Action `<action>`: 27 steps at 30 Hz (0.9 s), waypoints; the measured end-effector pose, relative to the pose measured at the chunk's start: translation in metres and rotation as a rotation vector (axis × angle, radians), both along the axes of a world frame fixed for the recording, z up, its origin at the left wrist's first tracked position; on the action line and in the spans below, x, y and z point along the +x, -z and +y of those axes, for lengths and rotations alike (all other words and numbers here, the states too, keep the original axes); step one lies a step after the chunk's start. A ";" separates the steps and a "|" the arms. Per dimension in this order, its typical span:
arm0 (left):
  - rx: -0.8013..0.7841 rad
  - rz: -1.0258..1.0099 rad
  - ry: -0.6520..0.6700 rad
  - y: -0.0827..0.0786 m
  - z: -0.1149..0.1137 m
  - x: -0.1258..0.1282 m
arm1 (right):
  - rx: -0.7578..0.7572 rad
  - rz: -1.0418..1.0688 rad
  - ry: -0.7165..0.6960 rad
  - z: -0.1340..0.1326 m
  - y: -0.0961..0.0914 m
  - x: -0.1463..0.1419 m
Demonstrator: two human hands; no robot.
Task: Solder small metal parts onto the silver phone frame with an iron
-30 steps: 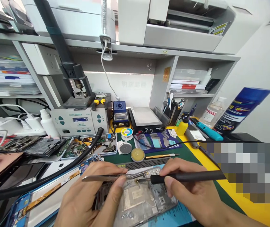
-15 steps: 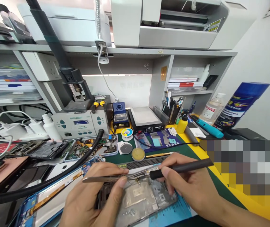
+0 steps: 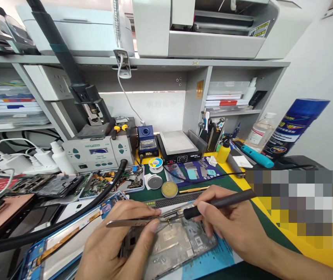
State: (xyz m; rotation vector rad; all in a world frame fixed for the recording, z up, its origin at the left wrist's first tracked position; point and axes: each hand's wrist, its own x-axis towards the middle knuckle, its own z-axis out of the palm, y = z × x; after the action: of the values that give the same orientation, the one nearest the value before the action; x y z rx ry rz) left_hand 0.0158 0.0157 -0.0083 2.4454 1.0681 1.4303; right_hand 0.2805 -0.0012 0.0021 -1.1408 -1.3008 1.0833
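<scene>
My left hand [image 3: 116,237] is closed on metal tweezers [image 3: 128,223], pinched between thumb and forefinger, with their tips pointing right. Its lower part covers the left end of an opened phone frame [image 3: 169,249]. From the other side, my right hand [image 3: 233,223] grips a black-handled soldering iron [image 3: 221,202] like a pen, its metal tip pointing left. The iron's tip and the tweezers' tips come close together over the frame's upper edge; whether they touch is too small to tell. Beneath the frame lies a light-blue and white sheet [image 3: 210,266].
Beyond the hands stand a round tin of yellowish paste [image 3: 169,189], a solder spool [image 3: 155,164] and a hot plate [image 3: 178,143]. A black hose [image 3: 96,202] crosses the left side over phone parts. A hot-air station [image 3: 96,153] and soldering station [image 3: 147,142] stand behind.
The whole view has shifted slightly left. Against it, the tweezers have moved a little to the right. Both hands keep their grips over the frame.
</scene>
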 end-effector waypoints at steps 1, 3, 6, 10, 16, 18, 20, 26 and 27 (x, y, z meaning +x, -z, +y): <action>0.002 0.000 0.009 0.000 0.000 0.000 | -0.011 -0.001 0.009 0.000 -0.001 -0.001; 0.003 0.006 0.015 0.001 0.001 -0.001 | -0.010 0.003 0.011 0.000 -0.001 -0.001; 0.000 0.013 0.005 0.002 0.001 -0.001 | 0.031 0.014 -0.007 0.001 0.002 0.000; -0.025 0.020 -0.018 0.003 0.000 0.000 | 0.050 0.006 -0.009 0.002 0.005 0.002; -0.024 0.023 -0.014 0.004 -0.001 -0.003 | 0.071 -0.024 -0.007 0.003 0.007 0.003; -0.020 0.018 -0.011 0.005 0.000 -0.004 | 0.068 -0.032 -0.007 0.003 0.007 0.003; -0.022 0.009 -0.009 0.005 0.001 -0.004 | 0.064 -0.041 -0.009 0.003 0.008 0.003; -0.035 -0.001 -0.003 0.003 0.000 -0.002 | 0.059 -0.041 -0.024 0.002 0.007 0.003; -0.035 -0.002 -0.005 0.003 -0.001 -0.002 | 0.059 -0.035 -0.020 0.002 0.006 0.003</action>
State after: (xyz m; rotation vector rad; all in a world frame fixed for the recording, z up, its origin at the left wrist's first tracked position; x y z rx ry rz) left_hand 0.0135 0.0151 -0.0113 2.4187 1.0906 1.4027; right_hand 0.2834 0.0007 -0.0043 -1.1095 -1.3653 1.0372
